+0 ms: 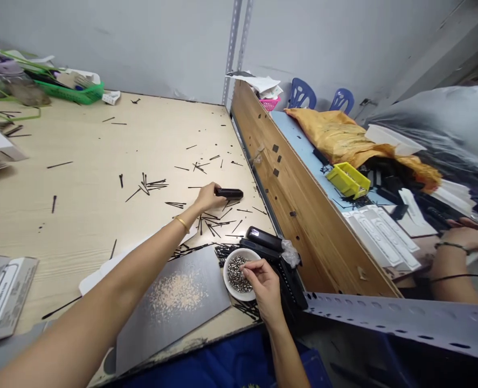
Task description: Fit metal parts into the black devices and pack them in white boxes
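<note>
My left hand [209, 198] reaches far out over the table, its fingers closed round the near end of a black oblong plastic piece [233, 193]. Thin black sticks [212, 223] lie scattered about it. At the table's front, my right hand [265, 285] dips into a white bowl [227, 283] of small shiny metal parts [237, 276]. Thumb and forefinger are pinched together there; whatever is between them is too small to make out. Left of the bowl, a grey metal sheet [141, 345] bears many tiny pale bits [178, 295].
Black plastic pieces [265, 237] stand right of the bowl, beside a wooden divider [303, 215]. A green basket [75, 94] sits at the back left, printed boxes [6, 293] at the front left. Beyond the divider are a yellow bin [347, 180] and another person's arm [457, 258].
</note>
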